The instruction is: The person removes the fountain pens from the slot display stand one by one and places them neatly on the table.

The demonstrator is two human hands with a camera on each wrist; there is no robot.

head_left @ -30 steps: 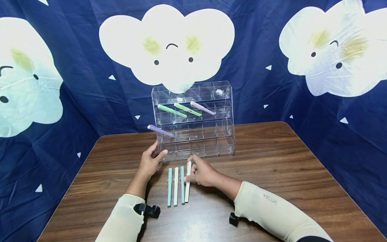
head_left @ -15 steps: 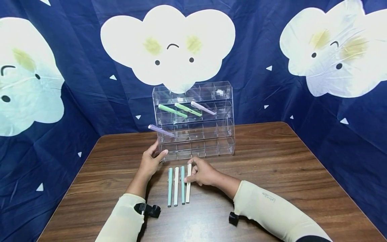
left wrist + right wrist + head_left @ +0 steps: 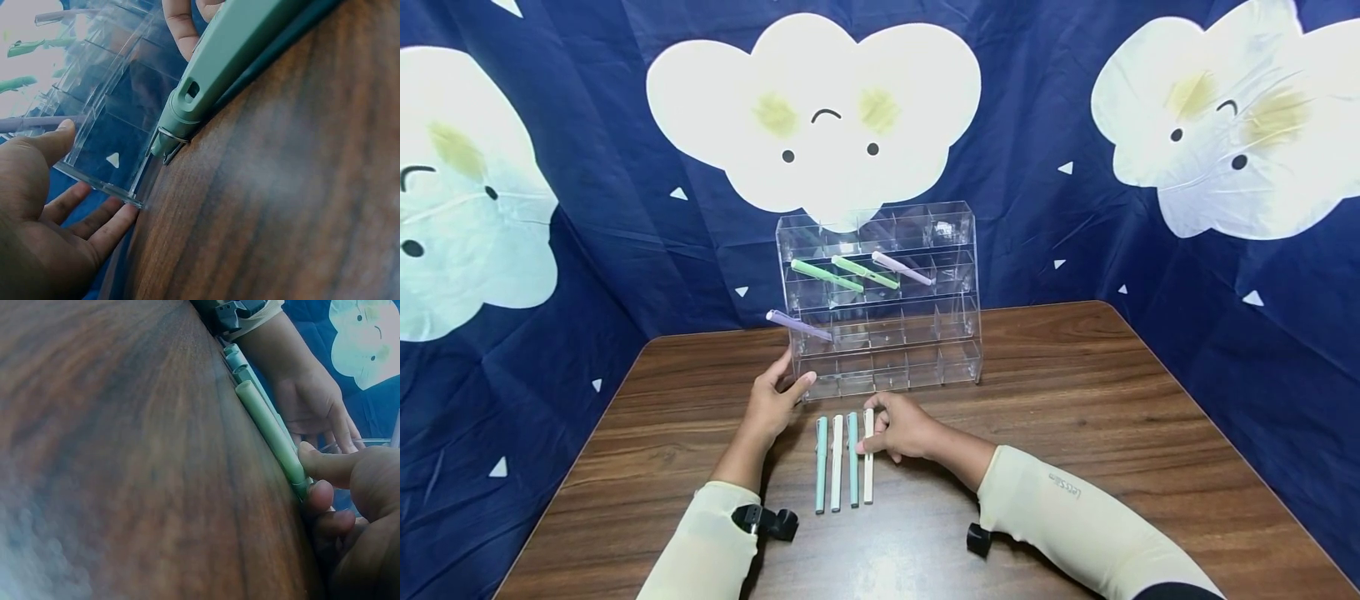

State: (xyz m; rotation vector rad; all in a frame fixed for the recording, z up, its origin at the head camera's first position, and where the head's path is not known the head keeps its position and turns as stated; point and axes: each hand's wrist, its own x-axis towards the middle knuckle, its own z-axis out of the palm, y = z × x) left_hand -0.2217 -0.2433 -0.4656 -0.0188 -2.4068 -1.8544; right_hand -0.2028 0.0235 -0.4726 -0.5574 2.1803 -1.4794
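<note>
A cream-white pen (image 3: 868,479) lies at the right end of a row on the table, pinched near its upper end by my right hand (image 3: 908,427). Beside it lie a teal pen (image 3: 853,475), a white pen (image 3: 837,475) and another teal pen (image 3: 821,475), roughly parallel. My left hand (image 3: 772,402) touches the lower left corner of a clear tiered rack (image 3: 887,385), thumb toward the front, other fingers extended at its side. In the left wrist view, those fingertips (image 3: 128,211) meet the rack's bottom edge. A teal pen (image 3: 231,59) looms close there.
Two green pens, one at the left (image 3: 827,275) and one beside it (image 3: 867,272), lean in the rack's second tier with a pale lilac pen (image 3: 904,268). A purple pen (image 3: 799,325) sticks out left one tier lower. Behind the wooden table (image 3: 1075,375) hangs a blue cloud-print curtain (image 3: 1030,100).
The cream-white pen has slid slightly toward the table's near side and turned more parallel to the others, my right hand moving with it. My left hand stays at the rack.
</note>
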